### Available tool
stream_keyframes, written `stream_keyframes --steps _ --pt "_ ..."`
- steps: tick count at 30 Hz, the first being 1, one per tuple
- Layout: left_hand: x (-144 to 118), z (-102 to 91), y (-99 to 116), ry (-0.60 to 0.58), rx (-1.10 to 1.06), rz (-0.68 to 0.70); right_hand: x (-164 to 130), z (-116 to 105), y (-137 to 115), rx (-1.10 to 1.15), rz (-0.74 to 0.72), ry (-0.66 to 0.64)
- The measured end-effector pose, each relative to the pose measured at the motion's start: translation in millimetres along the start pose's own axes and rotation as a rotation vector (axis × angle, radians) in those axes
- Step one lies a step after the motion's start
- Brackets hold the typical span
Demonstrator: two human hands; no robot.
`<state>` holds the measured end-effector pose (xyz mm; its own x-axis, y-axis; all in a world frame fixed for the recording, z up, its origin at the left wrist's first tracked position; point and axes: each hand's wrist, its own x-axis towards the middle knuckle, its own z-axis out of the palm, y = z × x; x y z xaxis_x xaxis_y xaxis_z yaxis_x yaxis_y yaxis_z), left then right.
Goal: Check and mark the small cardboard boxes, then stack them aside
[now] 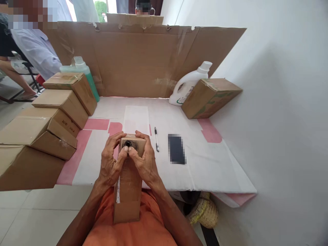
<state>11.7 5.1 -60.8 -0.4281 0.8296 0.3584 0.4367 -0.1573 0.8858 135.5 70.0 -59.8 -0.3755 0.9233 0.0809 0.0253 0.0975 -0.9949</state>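
Note:
A long narrow cardboard box stretches from my orange-clothed lap up to the table's front edge. My left hand grips its far end from the left, fingers curled over the edge. From the other side my right hand holds the same end. Both thumbs meet at a small black round piece set in the box's end face, ringed by a dark scuffed patch. The thumbs partly cover this piece, so its exact kind cannot be made out. A white strip runs along the box's left side.
Right of my hands lie a pen and a dark blurred rectangle. Several cardboard boxes line the left, beside a green-liquid bottle. A white jug and another box stand back right. A cardboard partition closes the back.

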Motion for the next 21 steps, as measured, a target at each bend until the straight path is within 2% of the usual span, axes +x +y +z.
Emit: stream_keyframes --steps 5,10,18,20,21 --pt "1.3 -4.8 -3.0 0.041 0.051 -0.057 0.9 8.7 3.1 -0.003 -0.023 -0.046" --pt "4.9 -3.2 -8.8 0.048 0.06 -0.079 7.4 4.0 11.0 -0.024 -0.06 -0.126" --pt "8.7 5.7 -14.7 0.05 0.016 -0.086 1.5 -30.2 29.7 0.086 0.024 -0.251" --pt "9.2 8.9 -16.2 0.062 0.004 -0.091 7.6 -42.9 37.2 -0.031 0.001 -0.225" --pt "9.1 10.4 -16.6 0.065 -0.006 -0.096 13.5 -49.6 41.2 -0.205 -0.006 -0.201"
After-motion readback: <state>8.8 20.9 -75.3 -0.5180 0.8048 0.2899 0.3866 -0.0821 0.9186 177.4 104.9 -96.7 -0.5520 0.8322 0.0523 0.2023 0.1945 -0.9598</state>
